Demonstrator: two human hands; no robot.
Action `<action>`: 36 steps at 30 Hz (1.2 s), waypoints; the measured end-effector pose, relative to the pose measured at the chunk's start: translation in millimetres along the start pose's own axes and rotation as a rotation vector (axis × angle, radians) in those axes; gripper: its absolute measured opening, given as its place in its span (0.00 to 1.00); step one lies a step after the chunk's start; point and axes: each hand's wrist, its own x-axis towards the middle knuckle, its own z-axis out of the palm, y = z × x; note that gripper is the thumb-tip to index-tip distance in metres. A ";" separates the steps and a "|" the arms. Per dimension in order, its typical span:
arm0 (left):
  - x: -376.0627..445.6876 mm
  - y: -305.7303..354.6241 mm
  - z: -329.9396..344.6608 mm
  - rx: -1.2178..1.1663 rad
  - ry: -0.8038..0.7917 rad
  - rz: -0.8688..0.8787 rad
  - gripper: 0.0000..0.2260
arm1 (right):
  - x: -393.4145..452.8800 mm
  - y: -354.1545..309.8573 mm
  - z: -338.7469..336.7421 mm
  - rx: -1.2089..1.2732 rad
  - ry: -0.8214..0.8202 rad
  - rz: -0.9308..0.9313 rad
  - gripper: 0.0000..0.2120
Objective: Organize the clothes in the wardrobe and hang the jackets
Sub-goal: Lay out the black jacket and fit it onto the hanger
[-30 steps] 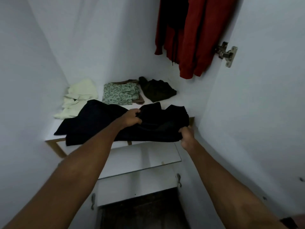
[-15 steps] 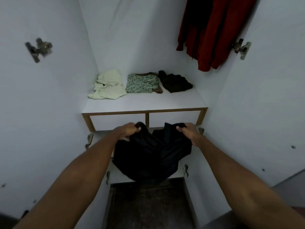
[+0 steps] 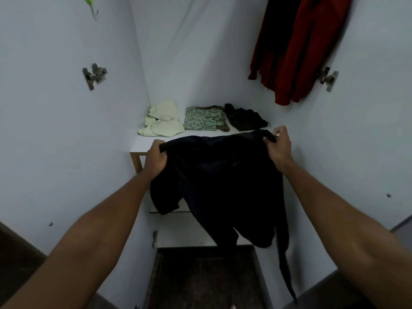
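Two hands hold the one garment now in play. Your left hand grips one upper corner of the black garment, fingers curled round a bunched edge; your right hand pinches the opposite corner between thumb and curled fingers. The cloth is stretched between them in front of the wardrobe shelf, clear of the board, its lower part and a long strip hanging free toward the floor. Whether it is a jacket or a shirt cannot be told from its dark folds.

Done, as far as the view shows: a red jacket hangs at the upper right beside something darker, and three items lie in a row at the back of the shelf, namely a cream garment, a green patterned garment over a brown piece, and a dark crumpled garment.

Left, by judgement: the black garment needs either folding onto the shelf or a hanger; the cream and dark items look loosely heaped and probably want refolding. A green hanger tip shows at the top left. The task appears roughly midway.
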 end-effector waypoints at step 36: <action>439.8 49.7 46.2 0.960 0.163 0.411 0.33 | 456.0 -20.8 150.8 -1.389 -0.129 -0.692 0.45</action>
